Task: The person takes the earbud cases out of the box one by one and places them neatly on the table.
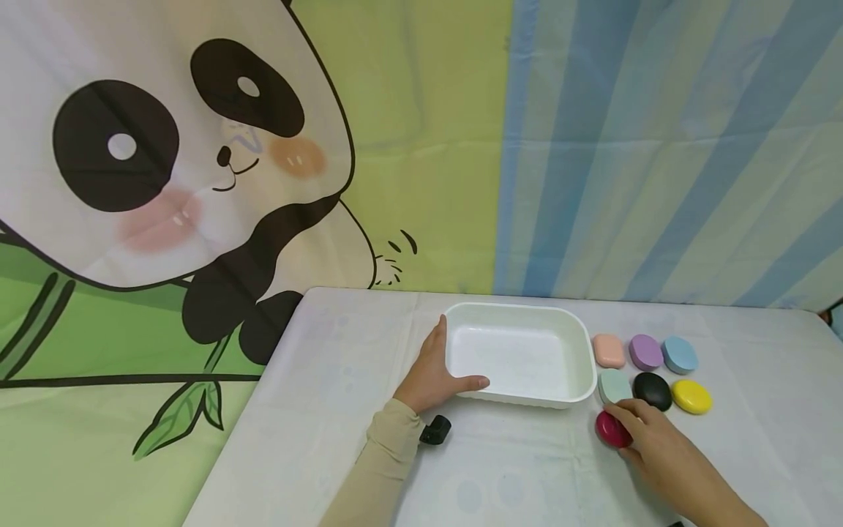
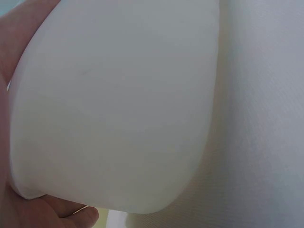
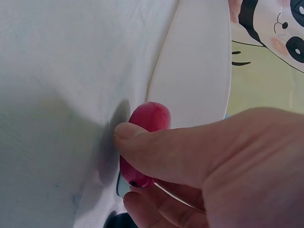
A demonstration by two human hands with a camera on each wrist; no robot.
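Note:
A white rectangular plastic tray (image 1: 514, 359) sits on the table with nothing inside it. My left hand (image 1: 431, 373) grips its left end, thumb over the front rim and fingers along the side; the left wrist view shows the tray's outer wall (image 2: 118, 109) close up. To the right of the tray, my right hand (image 1: 658, 446) pinches a glossy red rounded puck (image 1: 614, 430) between thumb and fingers. In the right wrist view the red puck (image 3: 151, 116) is on edge, a shadow beside it. Just behind it lie a mint-green puck (image 1: 614, 386) and a black one (image 1: 653, 391).
Farther right is a yellow puck (image 1: 692, 397). Behind stand a peach square piece (image 1: 609, 351), a purple one (image 1: 646, 352) and a light-blue one (image 1: 680, 355). A small black object (image 1: 436, 430) is at the left wrist. A printed panda curtain (image 1: 421, 146) hangs behind the white-covered table (image 1: 296, 439).

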